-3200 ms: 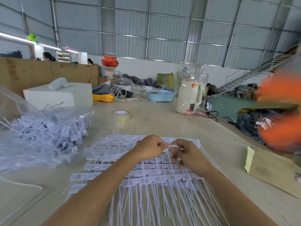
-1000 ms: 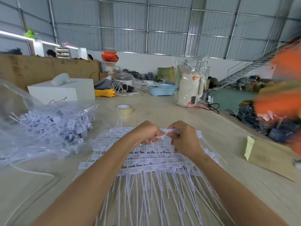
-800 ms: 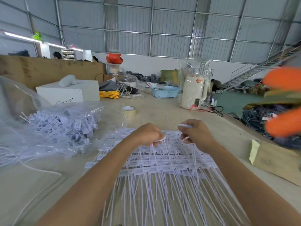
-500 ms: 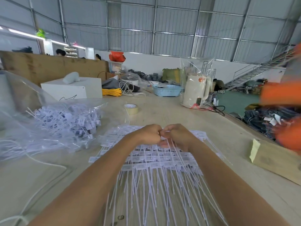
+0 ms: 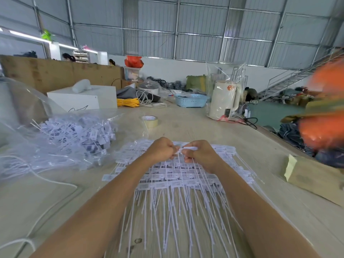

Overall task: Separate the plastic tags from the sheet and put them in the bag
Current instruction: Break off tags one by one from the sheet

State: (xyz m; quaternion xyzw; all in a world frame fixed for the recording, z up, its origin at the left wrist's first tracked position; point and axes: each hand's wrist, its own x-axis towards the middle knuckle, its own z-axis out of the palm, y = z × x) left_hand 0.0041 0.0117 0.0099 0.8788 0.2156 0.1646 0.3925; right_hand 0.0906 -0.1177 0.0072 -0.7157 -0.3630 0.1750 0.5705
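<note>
Bench point(image 5: 186, 127) carries everything; we work near its front edge, roughly mid-width.

Bag point(image 5: 55, 146): clear plastic, lying open toward the bench's left edge, already holding a heap of loose tags. Its mouth faces the sheet.

Sheet point(image 5: 176, 175): rows of white plastic tags still joined, flat on the bench just right of the bag, label heads toward the far side, long tails fanning toward the front edge.

Kettle in a plastic wrap point(image 5: 223, 101) and blue basket point(image 5: 191, 100) sit well back toward the far edge; tape roll point(image 5: 150, 121) between them and the sheet; a brown paper packet point(image 5: 314, 175) by the right edge. None in our way.

Left hand point(image 5: 161, 148) and right hand point(image 5: 202, 154) meet over the sheet's far rows. Both sets of fingers are curled, pinching a single tag point(image 5: 186, 148) between them by its head; its tail runs down across the sheet toward us.

Step in hand, as we read it: breaking one tag off its strip. Plenty of sheet left, so we judge the job far from done.

Next move likely needs a short twist or snap at the joint, one hand holding the strip down so neighbouring tags stay put, then a carry left into the bag mouth. Risk: tails snagging other rows on the lift.
</note>
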